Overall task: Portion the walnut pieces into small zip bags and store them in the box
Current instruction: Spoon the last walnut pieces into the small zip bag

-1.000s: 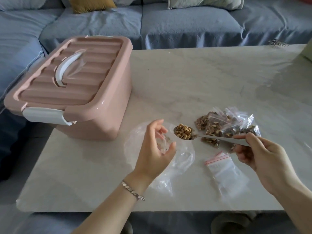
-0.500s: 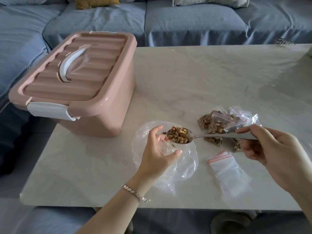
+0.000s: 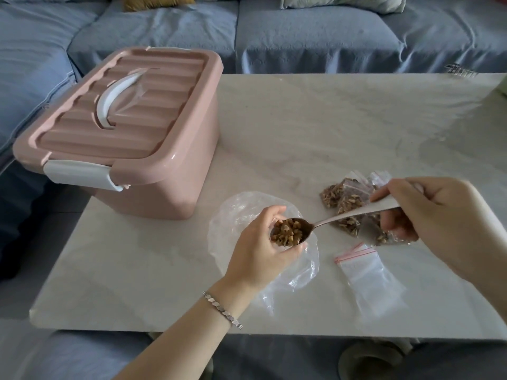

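A blue-grey sofa (image 3: 301, 37) runs beyond the marble surface (image 3: 329, 119). Ahead and to the left of the left hand (image 3: 260, 248) stands the pink box (image 3: 164, 174), lid on. A large clear plastic bag (image 3: 233, 215) lies under that hand, whose fingers curl round what looks like a small clear bag (image 3: 301, 246). Filled zip bags (image 3: 348, 198) lie just beyond the right hand (image 3: 428, 212), and empty zip bags (image 3: 367, 272) lie below it. The right hand pinches a spoon (image 3: 343, 216) heaped with walnut pieces (image 3: 288, 233) at the left palm.

Your table (image 3: 315, 127) is pale marble with faint grey veins. Your box (image 3: 164, 187) is dusty pink with white handle (image 3: 109, 102) and latch (image 3: 78, 174). The walnut pieces (image 3: 288, 233) are golden brown, the spoon (image 3: 345, 215) silver, the zip bags (image 3: 367, 272) clear with red strips, the sofa (image 3: 301, 37) grey-blue.
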Available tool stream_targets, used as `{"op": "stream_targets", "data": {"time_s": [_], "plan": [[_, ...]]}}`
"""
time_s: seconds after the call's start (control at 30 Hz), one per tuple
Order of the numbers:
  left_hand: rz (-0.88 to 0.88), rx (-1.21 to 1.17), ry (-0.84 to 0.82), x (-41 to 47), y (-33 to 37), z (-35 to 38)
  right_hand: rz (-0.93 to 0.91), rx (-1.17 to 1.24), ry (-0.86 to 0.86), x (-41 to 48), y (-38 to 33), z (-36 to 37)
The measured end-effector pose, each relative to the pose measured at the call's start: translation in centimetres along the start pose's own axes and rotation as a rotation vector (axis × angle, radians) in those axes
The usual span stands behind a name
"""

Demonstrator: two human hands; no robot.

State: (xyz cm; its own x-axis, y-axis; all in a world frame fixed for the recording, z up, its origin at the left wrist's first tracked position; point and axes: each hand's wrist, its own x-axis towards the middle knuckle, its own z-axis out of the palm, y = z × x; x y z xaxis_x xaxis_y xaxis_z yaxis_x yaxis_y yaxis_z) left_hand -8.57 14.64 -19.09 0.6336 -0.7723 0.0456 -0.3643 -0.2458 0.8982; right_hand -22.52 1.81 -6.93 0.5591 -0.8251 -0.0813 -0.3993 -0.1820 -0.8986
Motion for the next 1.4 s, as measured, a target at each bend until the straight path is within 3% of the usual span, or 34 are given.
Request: {"op": "stream_targets", "data": {"time_s": [0.23,0.4,0.5,0.6,0.77,0.83,0.93,1.03,1.2,1.3,1.4], "plan": [[-0.06,-0.005,-0.009,-0.3,0.6,0.0,-0.336,-0.388,-0.082,-1.8,-3.6,1.4],[-0.042,-0.019,0.025,-0.3,0.5,0.0,-0.549,-0.61,-0.031,-2.3,-3.0,1.5],[0.015,-0.034,0.06,-0.2,0.6,0.0,-0.578,-0.451,0.02,-2.6,-2.3,0.5],[0.091,-0.134,0.241,0.0,1.1,-0.7,-0.45,-0.122,0.057,-1.6,-1.0,-1.4],[0.104,-0.294,0.504,0.7,3.1,-4.9,-0.353,0.002,0.1,-0.2,3.3,-1.1],[0.035,-0.168,0.463,1.4,3.0,-6.7,-0.331,-0.032,0.043,-0.2,5.4,0.6],[-0.164,0.15,0.272,2.7,1.7,-7.5,-0.335,-0.124,-0.049,-0.5,7.5,2.8],[-0.249,0.411,0.086,3.9,-0.2,-6.6,-0.386,-0.203,-0.033,-0.6,8.7,3.7],[-0.357,0.548,-0.094,6.5,-0.7,-5.1,-0.434,-0.267,0.076,0.0,9.7,3.9],[-0.299,0.664,-0.106,8.0,0.0,-4.2,-0.447,-0.278,0.09,0.5,10.3,4.2],[-0.3,0.663,-0.22,9.4,0.1,-3.7,-0.435,-0.249,0.065,0.9,10.8,4.4]]}}
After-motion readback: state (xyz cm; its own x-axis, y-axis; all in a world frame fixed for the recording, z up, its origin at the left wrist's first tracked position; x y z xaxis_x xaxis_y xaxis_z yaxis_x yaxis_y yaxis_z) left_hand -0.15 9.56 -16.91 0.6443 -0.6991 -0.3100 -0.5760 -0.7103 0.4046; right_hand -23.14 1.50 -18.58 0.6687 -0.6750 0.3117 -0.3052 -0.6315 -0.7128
